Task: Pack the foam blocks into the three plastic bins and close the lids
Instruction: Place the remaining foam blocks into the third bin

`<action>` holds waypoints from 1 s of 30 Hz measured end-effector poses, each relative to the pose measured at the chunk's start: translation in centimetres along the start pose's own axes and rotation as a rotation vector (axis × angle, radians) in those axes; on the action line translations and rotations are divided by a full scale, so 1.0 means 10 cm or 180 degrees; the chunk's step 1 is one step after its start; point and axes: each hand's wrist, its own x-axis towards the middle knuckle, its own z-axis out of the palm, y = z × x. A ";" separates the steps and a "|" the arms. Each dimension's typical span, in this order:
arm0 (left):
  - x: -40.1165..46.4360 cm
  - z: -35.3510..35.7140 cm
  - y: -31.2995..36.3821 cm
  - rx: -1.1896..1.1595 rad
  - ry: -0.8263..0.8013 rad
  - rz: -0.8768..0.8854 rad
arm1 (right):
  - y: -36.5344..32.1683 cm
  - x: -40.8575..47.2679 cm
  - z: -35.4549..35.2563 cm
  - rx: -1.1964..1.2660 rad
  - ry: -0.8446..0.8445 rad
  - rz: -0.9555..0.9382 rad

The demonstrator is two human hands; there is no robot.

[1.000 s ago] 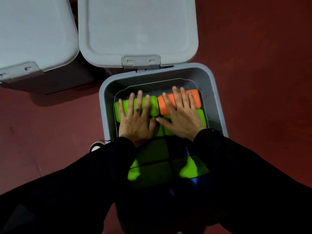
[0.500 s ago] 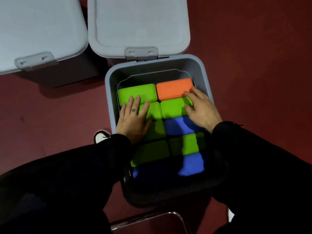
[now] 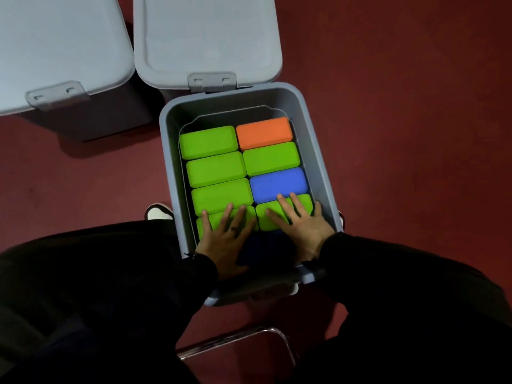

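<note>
Basically both hands lie flat, fingers straight, grasping nothing: left hand (image 3: 225, 239) presses a green block (image 3: 210, 225), right hand (image 3: 297, 225) presses the green block (image 3: 288, 209) beside it. Foam blocks (image 3: 219, 167) sit packed in two columns inside the open bin (image 3: 318, 151), ahead of the fingertips; an orange block (image 3: 264, 131) is farthest, a blue block (image 3: 277, 181) just past the right fingers. Judging by looks: light, soft, matte, rounded edges, grippy; pinch across the short sides. Bin is smooth, rigid plastic. Two closed bins (image 3: 207, 37) stand beyond.
</note>
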 end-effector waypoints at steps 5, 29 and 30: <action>-0.11 0.15 0.00 -0.0154 0.0270 0.0163 | 0.08 -0.04 0.08 -0.0170 0.0538 -0.0205; -0.12 0.27 0.12 -0.0300 0.0166 -0.0151 | 0.12 -0.16 0.58 -0.0098 0.1370 -0.0312; -0.11 0.26 0.11 -0.0234 0.0097 -0.0114 | 0.13 -0.16 0.51 -0.0121 0.1352 -0.0344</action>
